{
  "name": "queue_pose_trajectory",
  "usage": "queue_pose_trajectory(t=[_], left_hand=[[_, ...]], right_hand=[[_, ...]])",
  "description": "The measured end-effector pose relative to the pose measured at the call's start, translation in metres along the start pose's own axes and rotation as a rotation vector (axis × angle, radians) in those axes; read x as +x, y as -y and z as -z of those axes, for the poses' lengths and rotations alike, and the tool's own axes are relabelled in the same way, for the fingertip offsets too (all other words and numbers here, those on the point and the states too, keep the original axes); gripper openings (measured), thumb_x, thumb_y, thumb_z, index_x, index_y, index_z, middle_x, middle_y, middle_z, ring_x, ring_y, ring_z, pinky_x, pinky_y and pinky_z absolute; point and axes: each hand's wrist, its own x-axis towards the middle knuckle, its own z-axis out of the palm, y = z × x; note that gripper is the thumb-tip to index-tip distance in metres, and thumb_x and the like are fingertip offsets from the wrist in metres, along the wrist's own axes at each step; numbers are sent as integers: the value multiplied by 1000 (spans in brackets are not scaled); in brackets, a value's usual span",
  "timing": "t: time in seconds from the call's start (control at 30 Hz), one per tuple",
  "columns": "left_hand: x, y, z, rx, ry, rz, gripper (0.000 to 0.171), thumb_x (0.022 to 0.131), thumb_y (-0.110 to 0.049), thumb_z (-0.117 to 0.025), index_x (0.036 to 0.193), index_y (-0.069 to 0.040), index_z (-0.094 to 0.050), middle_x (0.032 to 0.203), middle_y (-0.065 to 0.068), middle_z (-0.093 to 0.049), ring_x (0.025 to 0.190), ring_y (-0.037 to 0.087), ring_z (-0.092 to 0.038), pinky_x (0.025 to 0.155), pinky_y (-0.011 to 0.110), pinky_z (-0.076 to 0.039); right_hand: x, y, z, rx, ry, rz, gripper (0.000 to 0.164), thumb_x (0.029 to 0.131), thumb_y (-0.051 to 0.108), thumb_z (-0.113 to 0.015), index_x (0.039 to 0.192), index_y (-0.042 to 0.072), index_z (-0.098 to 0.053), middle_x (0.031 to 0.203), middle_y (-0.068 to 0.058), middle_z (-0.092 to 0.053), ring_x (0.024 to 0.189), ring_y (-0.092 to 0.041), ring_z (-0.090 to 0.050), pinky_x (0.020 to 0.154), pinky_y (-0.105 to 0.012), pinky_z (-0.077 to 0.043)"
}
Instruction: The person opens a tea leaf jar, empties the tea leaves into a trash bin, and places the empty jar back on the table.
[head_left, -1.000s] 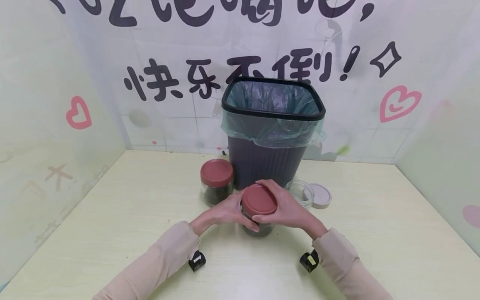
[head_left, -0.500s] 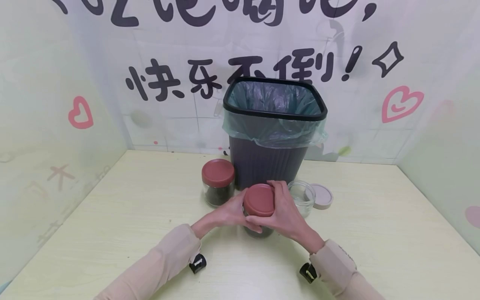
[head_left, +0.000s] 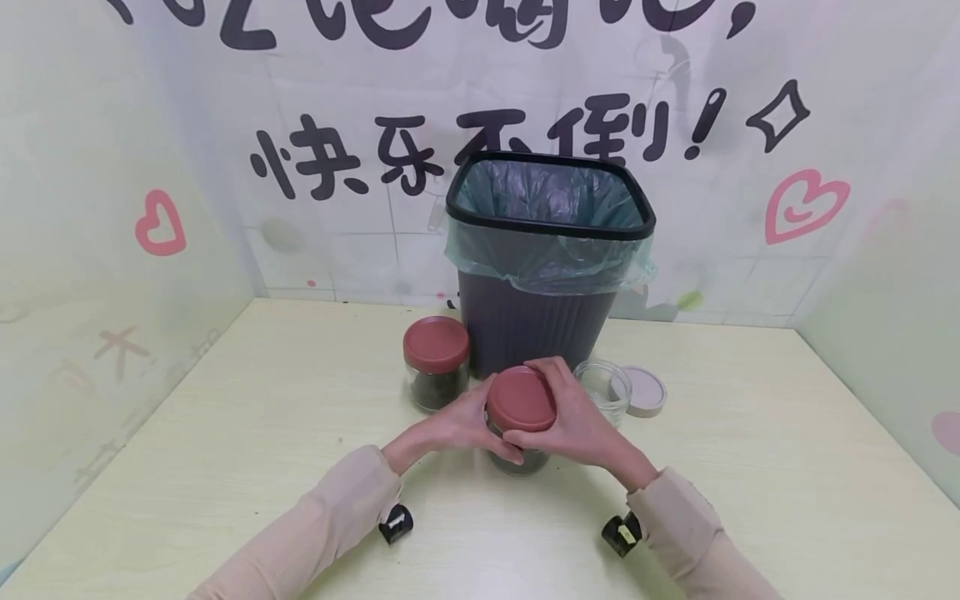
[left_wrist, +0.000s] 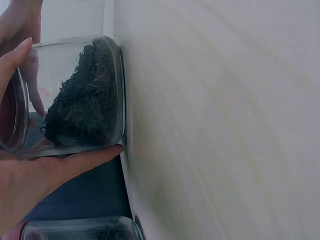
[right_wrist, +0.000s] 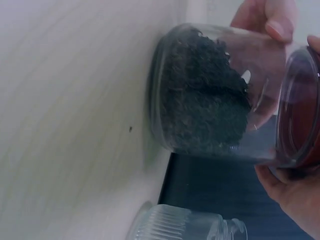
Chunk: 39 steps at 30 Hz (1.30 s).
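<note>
A glass jar (left_wrist: 87, 100) of dark dried leaves, perhaps tea, stands upright on the table in front of the bin. Its red-brown lid (head_left: 522, 398) is on top. My left hand (head_left: 463, 423) grips the glass body from the left, thumb at the front. From the right, my right hand (head_left: 583, 422) curls round the lid, thumb in front and fingers behind. In the right wrist view the leaves (right_wrist: 200, 97) are heaped at a slant, and the right hand's fingers sit at the lid's edge.
A second jar (head_left: 437, 387) with a red-brown lid stands behind on the left. At right are an uncapped clear glass jar (head_left: 609, 390) and a pale round lid (head_left: 647, 392). A dark bin (head_left: 528, 321) with a green liner stands behind, near the printed backdrop (head_left: 337, 242).
Half a second ago my right hand was turned further round on the lid; it has since swung back to roughly its earlier pose. The left hand and the jar have stayed in place.
</note>
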Motion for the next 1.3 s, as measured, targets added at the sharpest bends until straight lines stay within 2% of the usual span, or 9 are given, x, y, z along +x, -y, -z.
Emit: queue_pose_trajectory(t=[0.3, 0.43, 0.53, 0.67, 0.8, 0.9, 1.03, 1.3], left_hand=[[1, -1, -1, 4, -6, 25, 91, 62, -19, -81, 135, -15, -28, 125, -2, -46, 114, 13, -44, 96, 36, -36], [0, 0, -1, -10, 1, 13, 92, 62, -18, -81, 136, -15, -26, 126, -1, -45, 115, 13, -44, 96, 36, -35], [0, 0, 0, -16, 5, -2, 91, 63, -16, -80, 136, -14, -26, 126, 1, -45, 115, 15, -43, 97, 37, -35], [-1, 0, 0, -3, 0, -10, 89, 64, -16, -80, 135, -12, -27, 126, 3, -45, 116, 17, -43, 97, 38, -35], [-1, -1, 0, -11, 3, -8, 87, 63, -16, -80, 134, -13, -29, 126, 1, -46, 116, 14, -43, 97, 37, -34], [1, -1, 0, -30, 14, -5, 87, 63, -14, -81, 133, -15, -29, 125, -2, -47, 115, 12, -42, 98, 36, -34], [1, 0, 1, -32, 19, -2, 87, 63, -13, -81, 133, -14, -30, 125, -1, -47, 115, 13, -43, 97, 36, -34], [0, -1, 1, -13, 10, 4, 88, 63, -15, -80, 134, -11, -28, 126, 4, -44, 115, 18, -43, 97, 37, -35]], right_hand=[[3, -3, 12, 54, 143, 8, 78, 65, 28, -77, 130, 4, -40, 119, -5, -44, 101, -18, -50, 80, -35, -47], [1, -2, 12, 48, 163, -1, 83, 68, 27, -75, 135, 3, -33, 125, -9, -42, 105, -21, -49, 82, -38, -46], [-2, 2, 8, 31, 124, -30, 90, 67, 31, -76, 137, 2, -28, 127, -11, -40, 106, -23, -48, 83, -40, -45], [-6, 7, -1, -41, 11, -84, 100, 62, 44, -77, 136, -1, -26, 122, -13, -40, 102, -22, -48, 81, -38, -46], [-7, 9, -7, -77, -90, -84, 92, 60, 44, -78, 127, -1, -34, 113, -10, -42, 96, -19, -49, 77, -35, -48], [-6, 8, -8, -81, -110, -55, 80, 60, 40, -78, 119, 2, -40, 109, -8, -44, 93, -17, -49, 75, -33, -48], [-4, 5, -5, -57, -74, -33, 76, 61, 36, -79, 118, 3, -42, 109, -7, -44, 93, -17, -49, 75, -34, -48], [-2, -2, 9, 43, 87, -39, 81, 65, 31, -78, 129, 3, -38, 112, -4, -47, 97, -18, -52, 80, -37, -47]])
